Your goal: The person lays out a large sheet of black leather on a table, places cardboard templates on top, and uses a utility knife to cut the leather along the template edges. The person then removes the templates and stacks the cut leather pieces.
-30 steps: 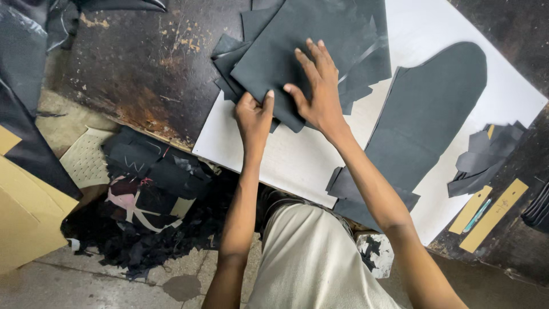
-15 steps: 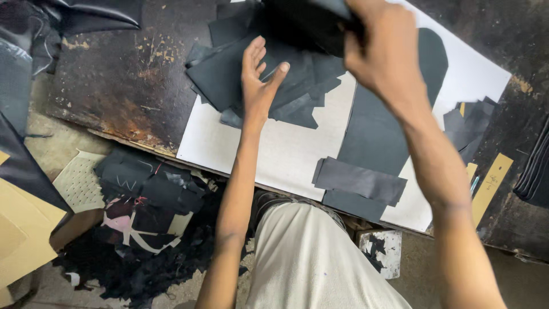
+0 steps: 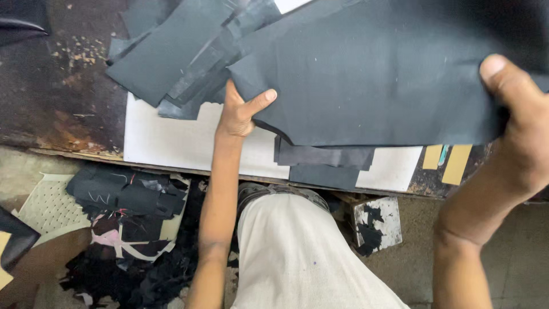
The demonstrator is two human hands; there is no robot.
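Big dark sheet [image 3: 377, 74] held up over the worktop [image 3: 63, 114], long axis running left to right. Left hand [image 3: 239, 111] pinches its near-left corner; right hand [image 3: 517, 123], grip closed, thumb on top, clamps the right edge nearer the camera.

I'm in a small cutting workshop: my worn, rust-stained desk [image 3: 68, 114] carries a white cutting board [image 3: 171, 146] piled with dark cut sheets [image 3: 166, 63], and black offcuts [image 3: 131, 274] litter the concrete floor [image 3: 514, 252] below.
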